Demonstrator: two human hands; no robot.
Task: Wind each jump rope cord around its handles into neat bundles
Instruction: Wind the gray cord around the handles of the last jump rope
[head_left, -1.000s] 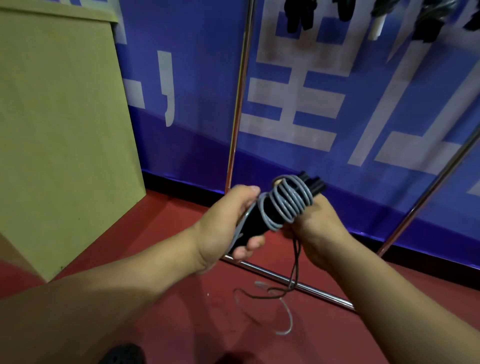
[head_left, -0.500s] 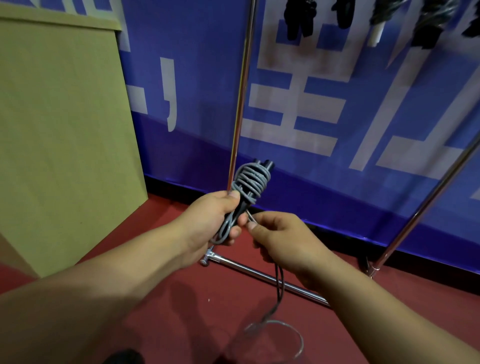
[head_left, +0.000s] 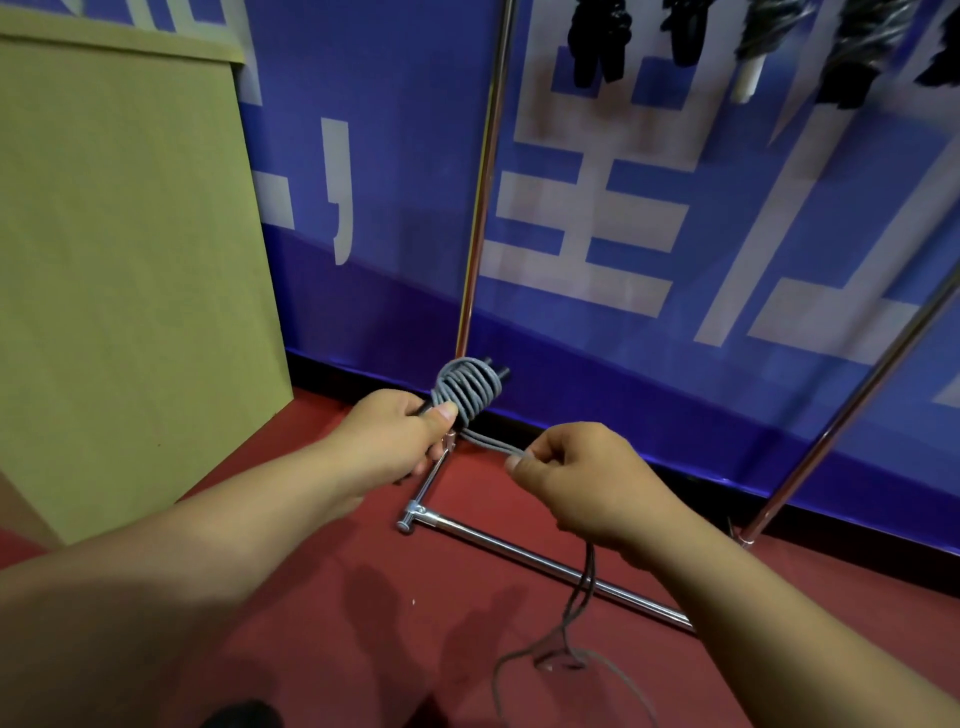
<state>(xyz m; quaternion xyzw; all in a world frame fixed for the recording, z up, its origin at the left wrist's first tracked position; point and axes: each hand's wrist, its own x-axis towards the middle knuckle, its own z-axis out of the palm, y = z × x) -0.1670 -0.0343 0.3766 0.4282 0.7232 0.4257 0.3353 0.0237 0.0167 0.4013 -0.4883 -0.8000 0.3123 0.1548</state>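
Note:
My left hand (head_left: 395, 436) grips the two black jump rope handles (head_left: 496, 368), whose tips stick out up and to the right. Several turns of grey cord (head_left: 465, 389) are wound around the handles just above my thumb. From the coil a doubled strand runs down and right into my right hand (head_left: 582, 483), which pinches it taut. Below my right hand the loose cord (head_left: 576, 613) hangs down and ends in a slack loop on the red floor.
A chrome garment rack (head_left: 519, 551) stands in front of me, with an upright pole behind the bundle and a base bar on the red floor. Black bundles (head_left: 597, 41) hang at the top. A blue banner covers the wall; a yellow-green panel (head_left: 119, 260) is at left.
The wound bundle has swung from my right side into my left hand. My right hand has let go of it, taken the free cord and pulled it out to the right.

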